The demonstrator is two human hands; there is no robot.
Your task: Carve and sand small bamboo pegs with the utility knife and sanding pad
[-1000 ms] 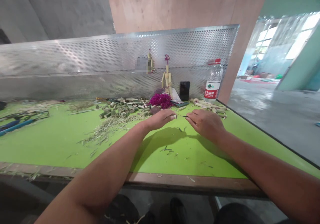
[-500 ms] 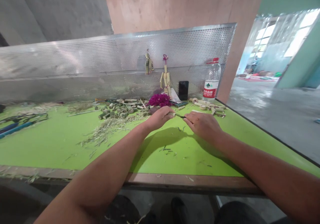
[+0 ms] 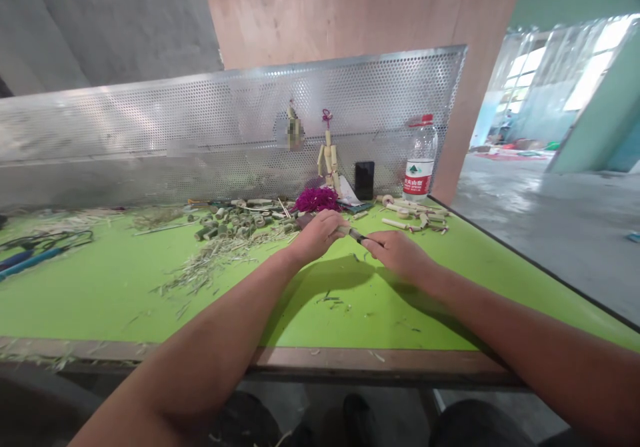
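Note:
My left hand (image 3: pixel 323 232) is closed around a short pale bamboo piece (image 3: pixel 344 229), with only its right end showing. My right hand (image 3: pixel 400 254) grips a slim dark tool (image 3: pixel 357 236) that looks like a small knife, its handle mostly hidden in my fingers. The tool's front end meets the bamboo's end between my two hands, just above the green tabletop (image 3: pixel 320 327). A jointed bamboo figure (image 3: pixel 329 160) with a purple knot on top stands behind my hands. Purple cord (image 3: pixel 317 200) lies bunched at its feet.
Cut bamboo pieces (image 3: pixel 220 224) and shavings (image 3: pixel 200 267) lie left of my hands. Finished pale segments (image 3: pixel 397 224) are at the right, near a water bottle (image 3: pixel 418 167) and a phone (image 3: pixel 365 180). Blue-handled tools (image 3: pixel 35 260) lie far left. A perforated metal panel (image 3: pixel 225 127) stands behind.
My right hand has turned and shifted slightly left and down, and more of the dark tool shows at the bamboo's end. My left hand has barely moved.

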